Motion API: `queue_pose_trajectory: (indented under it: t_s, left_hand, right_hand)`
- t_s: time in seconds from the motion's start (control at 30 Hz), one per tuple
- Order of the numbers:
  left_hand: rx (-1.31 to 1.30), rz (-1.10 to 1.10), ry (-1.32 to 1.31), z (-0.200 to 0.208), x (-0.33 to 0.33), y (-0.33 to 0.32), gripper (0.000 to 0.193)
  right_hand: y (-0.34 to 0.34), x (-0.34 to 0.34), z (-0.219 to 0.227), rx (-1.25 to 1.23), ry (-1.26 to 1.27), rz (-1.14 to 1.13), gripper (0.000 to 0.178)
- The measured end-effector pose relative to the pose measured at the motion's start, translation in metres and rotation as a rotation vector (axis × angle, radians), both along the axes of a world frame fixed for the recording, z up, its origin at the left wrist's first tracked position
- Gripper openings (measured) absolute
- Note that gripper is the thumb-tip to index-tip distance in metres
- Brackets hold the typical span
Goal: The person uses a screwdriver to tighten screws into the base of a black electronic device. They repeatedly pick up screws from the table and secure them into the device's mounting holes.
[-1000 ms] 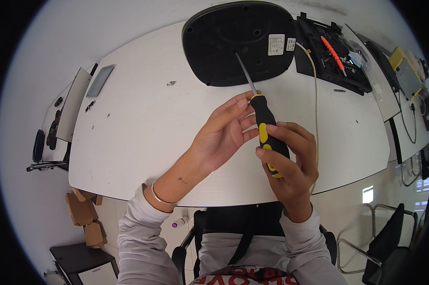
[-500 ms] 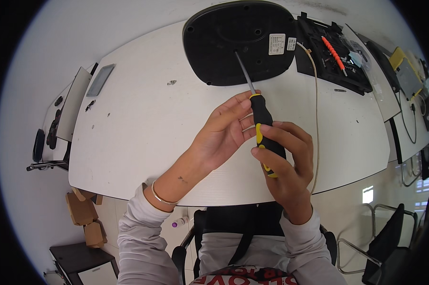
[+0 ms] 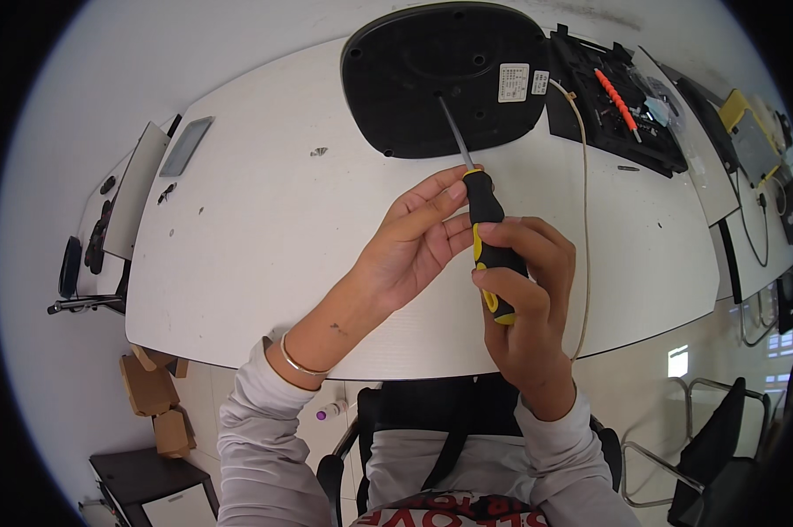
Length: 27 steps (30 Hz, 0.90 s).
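A screwdriver [image 3: 483,200] with a black and yellow handle points away from me, its tip against a screw hole in a black rounded panel [image 3: 405,97]. My right hand [image 3: 534,285] wraps its fingers around the rear of the handle. At the front of the handle, by the shaft, my left hand [image 3: 423,224] pinches it between thumb and fingers. The panel has several round holes, two white labels and a pale cable [image 3: 584,202] coming from its right side. Whether a screw sits under the tip is too small to tell.
An open black tool case [image 3: 581,123] with an orange flexible shaft [image 3: 616,99] lies at the far right. A small dark bit [image 3: 628,168] rests in front of it. A phone-like grey slab [image 3: 187,147] lies far left. A chair [image 3: 717,448] stands on the floor at right.
The screwdriver handle has turned slightly, and my right-hand fingers have shifted a little around it. The panel sits marginally further right in the picture. My left hand keeps its grip.
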<state>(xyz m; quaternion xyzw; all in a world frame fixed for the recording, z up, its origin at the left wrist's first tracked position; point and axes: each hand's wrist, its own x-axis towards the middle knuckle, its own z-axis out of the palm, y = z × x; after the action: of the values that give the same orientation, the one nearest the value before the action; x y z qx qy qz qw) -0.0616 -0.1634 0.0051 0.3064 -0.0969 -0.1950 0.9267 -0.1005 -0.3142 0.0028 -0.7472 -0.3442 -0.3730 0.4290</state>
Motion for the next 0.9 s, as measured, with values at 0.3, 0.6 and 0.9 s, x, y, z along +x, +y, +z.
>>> queue_pose_trajectory:
  t_s: [0.3,0.6,0.9]
  left_hand:
    - [-0.001,0.029,0.009,-0.0028,-0.0003,-0.0005,0.031]
    - [0.009,0.036,-0.03,-0.0001,-0.0008,-0.0014,0.038]
    - [-0.043,0.035,-0.011,0.0024,-0.0009,-0.0018,0.041]
  right_hand:
    - [-0.0055,-0.0024,0.0049,-0.038,0.067,0.034,0.039]
    - [-0.0024,0.0028,0.0004,0.098,-0.031,0.04,0.027]
    - [-0.0009,0.0017,0.0016,0.019,-0.018,0.039,0.027]
